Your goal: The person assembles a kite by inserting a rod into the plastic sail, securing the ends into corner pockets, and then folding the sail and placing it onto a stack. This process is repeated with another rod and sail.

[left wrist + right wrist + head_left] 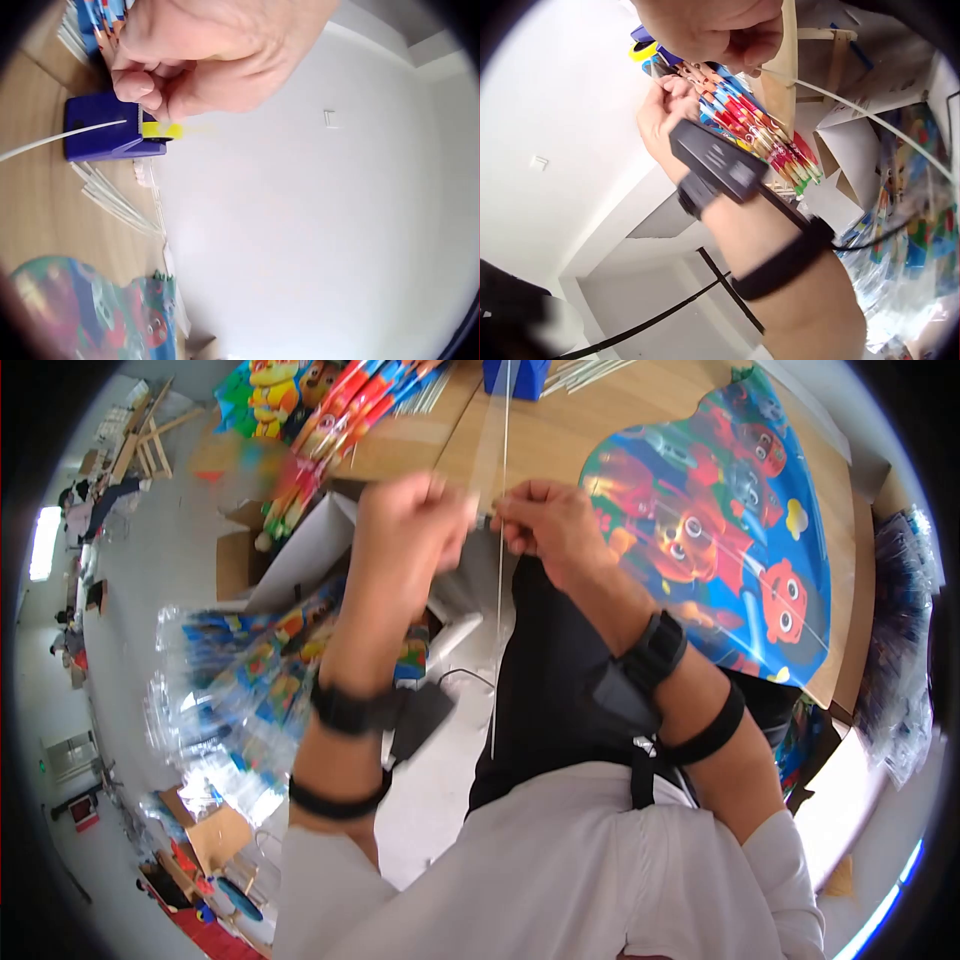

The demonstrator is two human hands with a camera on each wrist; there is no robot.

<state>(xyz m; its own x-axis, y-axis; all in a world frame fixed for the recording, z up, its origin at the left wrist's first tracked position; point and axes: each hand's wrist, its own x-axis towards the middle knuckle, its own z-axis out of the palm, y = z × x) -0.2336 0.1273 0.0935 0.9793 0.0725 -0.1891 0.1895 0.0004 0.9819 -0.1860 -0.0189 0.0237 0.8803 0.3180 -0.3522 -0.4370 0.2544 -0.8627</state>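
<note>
A thin white stick (499,620) runs upright through the middle of the head view, pinched near its upper part by the thumb and fingers of the right hand (555,525). Beside it on the left, the left hand (405,530) is blurred, its fingers curled and thumb tip against them. A faint see-through strip (487,445) reaches its fingertips. In the left wrist view the left hand (217,56) is in front of a blue tape dispenser (101,139) with a yellow core. The stick (870,116) leaves the right fingertips in the right wrist view.
On the wooden table (420,455) lie a shiny printed cartoon sheet (700,530), bundled colourful printed sticks (345,410) and loose white sticks (590,372). Plastic-wrapped packs (240,690) lie at the left, near an open carton (300,555). More wrapped packs (900,640) are at the right.
</note>
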